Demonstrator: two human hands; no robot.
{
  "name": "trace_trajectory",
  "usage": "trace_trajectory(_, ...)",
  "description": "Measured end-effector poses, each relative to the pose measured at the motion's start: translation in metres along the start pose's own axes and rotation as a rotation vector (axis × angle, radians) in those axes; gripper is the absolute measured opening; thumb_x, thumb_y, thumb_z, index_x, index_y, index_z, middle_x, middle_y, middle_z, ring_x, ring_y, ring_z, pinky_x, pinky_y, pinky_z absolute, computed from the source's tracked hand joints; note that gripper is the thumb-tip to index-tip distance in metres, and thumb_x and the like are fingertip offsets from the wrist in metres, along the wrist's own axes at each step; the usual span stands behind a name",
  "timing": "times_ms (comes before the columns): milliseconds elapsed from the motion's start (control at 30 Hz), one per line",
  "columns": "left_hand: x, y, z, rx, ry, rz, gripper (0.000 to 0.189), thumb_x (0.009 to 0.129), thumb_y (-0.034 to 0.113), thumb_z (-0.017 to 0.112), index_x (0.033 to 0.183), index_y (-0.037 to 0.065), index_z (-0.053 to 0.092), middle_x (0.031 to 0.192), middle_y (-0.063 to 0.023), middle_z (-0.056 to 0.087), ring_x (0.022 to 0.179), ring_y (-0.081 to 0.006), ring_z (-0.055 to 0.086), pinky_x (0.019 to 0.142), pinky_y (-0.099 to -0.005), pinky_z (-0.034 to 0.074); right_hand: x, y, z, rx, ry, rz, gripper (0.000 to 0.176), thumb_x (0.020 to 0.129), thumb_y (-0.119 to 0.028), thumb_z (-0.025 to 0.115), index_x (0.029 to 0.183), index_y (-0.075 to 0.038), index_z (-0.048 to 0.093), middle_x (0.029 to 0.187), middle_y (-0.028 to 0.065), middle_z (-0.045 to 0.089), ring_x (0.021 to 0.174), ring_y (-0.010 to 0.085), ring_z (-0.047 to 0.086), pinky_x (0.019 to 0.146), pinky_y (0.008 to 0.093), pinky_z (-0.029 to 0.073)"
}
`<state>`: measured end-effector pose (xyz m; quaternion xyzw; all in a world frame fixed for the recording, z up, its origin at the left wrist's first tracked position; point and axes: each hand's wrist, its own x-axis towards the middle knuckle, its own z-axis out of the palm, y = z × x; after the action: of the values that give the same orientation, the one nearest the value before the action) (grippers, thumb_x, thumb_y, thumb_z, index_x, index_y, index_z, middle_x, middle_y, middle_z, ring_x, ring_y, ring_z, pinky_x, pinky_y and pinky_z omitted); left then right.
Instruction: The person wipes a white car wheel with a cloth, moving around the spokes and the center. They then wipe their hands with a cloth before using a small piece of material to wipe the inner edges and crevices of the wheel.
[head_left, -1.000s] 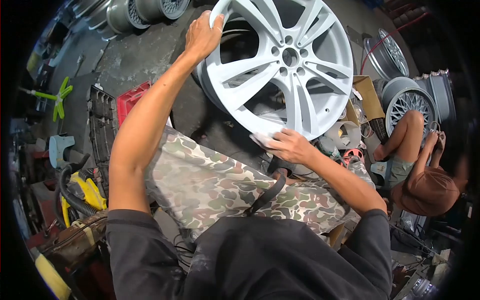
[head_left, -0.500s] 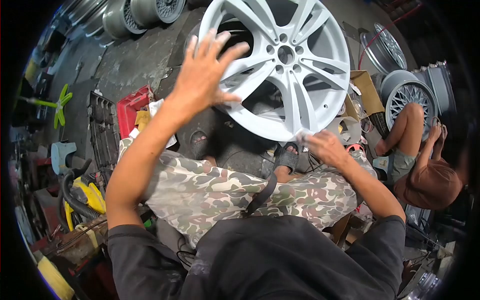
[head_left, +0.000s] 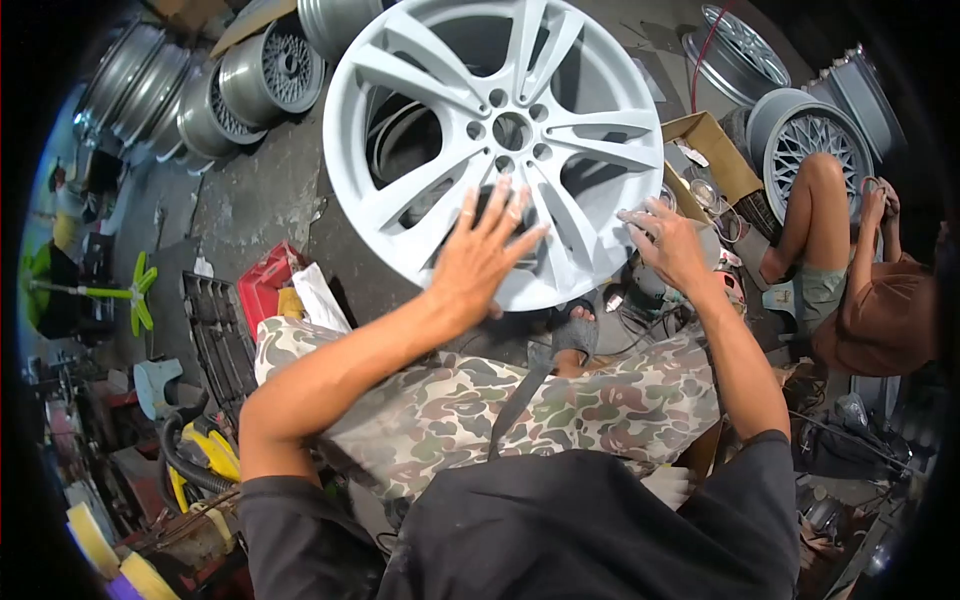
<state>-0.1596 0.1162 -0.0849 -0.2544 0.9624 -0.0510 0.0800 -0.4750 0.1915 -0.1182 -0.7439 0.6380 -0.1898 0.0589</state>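
A large, pale grey-white alloy wheel (head_left: 590, 250) with paired spokes lies in front of my knees, its face turned up toward me. My left hand (head_left: 477, 245) is open, fingers spread, over the lower spokes and the gap between them. At the lower right rim is my right hand (head_left: 668, 248), its fingers bent together with whitish dust on the tips. I cannot tell what is pinched in them, if anything.
Several silver wheels (head_left: 240, 85) stand at the back left. On the right are a cardboard box (head_left: 735, 165), a mesh-spoked wheel (head_left: 800, 140) and a seated person (head_left: 880, 310). A red crate (head_left: 265, 285) and a yellow-black tool (head_left: 210, 450) lie to the left.
My left hand has come down and right, from above the left spokes to over the lower ones. My right hand has moved up along the rim. The view has shifted, placing the wheel lower and farther left.
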Motion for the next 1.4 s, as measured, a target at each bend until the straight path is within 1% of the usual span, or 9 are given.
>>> trace_trajectory(233, 0.053, 0.054, 0.027, -0.085, 0.073, 0.075, 0.128, 0.056, 0.060, 0.091, 0.163, 0.025, 0.030, 0.170, -0.0216, 0.017, 0.157, -0.0435, 0.016, 0.124, -0.0636, 0.018, 0.005, 0.003, -0.005, 0.072, -0.079, 0.080, 0.024, 0.095, -0.015, 0.066, 0.115, -0.009, 0.077, 0.109, 0.0178, 0.069, 0.098, 0.0397, 0.068, 0.087, 0.0446, 0.054)
trace_trajectory(467, 0.067, 0.062, 0.036, -0.142, 0.141, 0.096, 0.126, 0.060, 0.059, 0.091, 0.163, 0.023, 0.028, 0.168, -0.0233, 0.019, 0.156, -0.0441, 0.016, 0.123, -0.0635, 0.019, 0.003, 0.007, 0.007, 0.098, -0.048, 0.050, 0.022, 0.093, -0.015, 0.066, 0.110, -0.006, 0.077, 0.096, 0.0172, 0.063, 0.088, 0.0391, 0.066, 0.080, 0.0471, 0.053)
trace_trajectory(800, -0.018, -0.028, -0.015, -0.051, -0.110, -0.165, 0.143, 0.046, 0.050, 0.099, 0.165, 0.025, 0.023, 0.170, -0.0223, 0.016, 0.157, -0.0456, 0.012, 0.126, -0.0619, 0.016, 0.000, 0.027, 0.014, 0.084, -0.022, 0.180, 0.022, 0.095, -0.016, 0.065, 0.110, -0.006, 0.078, 0.096, 0.0191, 0.067, 0.092, 0.0401, 0.066, 0.082, 0.0460, 0.052)
trace_trajectory(1000, -0.072, -0.106, -0.039, -0.060, 0.295, -0.483, 0.123, 0.055, 0.028, 0.099, 0.160, 0.022, 0.035, 0.168, -0.0192, 0.024, 0.156, -0.0406, 0.022, 0.125, -0.0584, 0.022, 0.017, 0.031, 0.065, 0.297, -0.003, 0.327, 0.025, 0.098, -0.024, 0.065, 0.108, -0.005, 0.077, 0.090, 0.0221, 0.072, 0.084, 0.0391, 0.070, 0.077, 0.0435, 0.054)
trace_trajectory(1133, -0.097, -0.142, -0.018, -0.319, 0.473, -0.687, 0.044, 0.087, 0.032, 0.080, 0.118, 0.003, 0.068, 0.121, -0.0228, 0.068, 0.108, -0.0373, 0.065, 0.089, -0.0456, 0.051, 0.021, 0.013, 0.106, 0.414, 0.031, 0.503, 0.027, 0.100, -0.029, 0.064, 0.110, -0.008, 0.077, 0.085, 0.0251, 0.071, 0.078, 0.0363, 0.069, 0.076, 0.0422, 0.053)
trace_trajectory(1167, -0.100, -0.146, -0.010, -0.325, 0.482, -0.699, 0.044, 0.087, 0.032, 0.080, 0.118, 0.003, 0.068, 0.121, -0.0228, 0.068, 0.108, -0.0373, 0.065, 0.089, -0.0456, 0.051, 0.022, 0.010, 0.105, 0.353, -0.011, 0.531, 0.032, 0.102, -0.032, 0.063, 0.112, -0.005, 0.076, 0.085, 0.0229, 0.073, 0.077, 0.0309, 0.069, 0.076, 0.0405, 0.053)
trace_trajectory(1233, -0.102, -0.151, 0.012, -0.787, 0.280, -0.743, 0.047, 0.101, 0.041, 0.064, 0.091, -0.005, 0.069, 0.084, -0.0194, 0.071, 0.078, -0.0334, 0.069, 0.073, -0.0448, 0.050, 0.021, 0.011, 0.109, 0.430, 0.010, 0.554, 0.035, 0.103, -0.034, 0.062, 0.112, -0.003, 0.076, 0.087, 0.0215, 0.074, 0.077, 0.0279, 0.069, 0.076, 0.0398, 0.053)
trace_trajectory(1267, -0.101, -0.143, 0.025, -0.886, 0.388, -0.689, 0.064, 0.106, 0.049, 0.051, 0.081, -0.007, 0.066, 0.066, -0.0188, 0.065, 0.066, -0.0323, 0.066, 0.068, -0.0440, 0.048, 0.021, 0.013, 0.111, 0.518, 0.035, 0.589, 0.039, 0.103, -0.036, 0.062, 0.113, -0.001, 0.076, 0.088, 0.0202, 0.076, 0.078, 0.0250, 0.069, 0.076, 0.0391, 0.053)
trace_trajectory(1400, -0.088, -0.129, 0.071, -1.111, 0.303, -0.685, 0.074, 0.109, 0.056, 0.038, 0.086, -0.008, 0.067, 0.073, -0.0237, 0.065, 0.074, -0.0348, 0.067, 0.075, -0.0451, 0.050, 0.025, 0.011, 0.106, 0.580, -0.051, 0.673, 0.042, 0.104, -0.038, 0.061, 0.112, 0.001, 0.076, 0.089, 0.0192, 0.077, 0.079, 0.0231, 0.069, 0.077, 0.0381, 0.053)
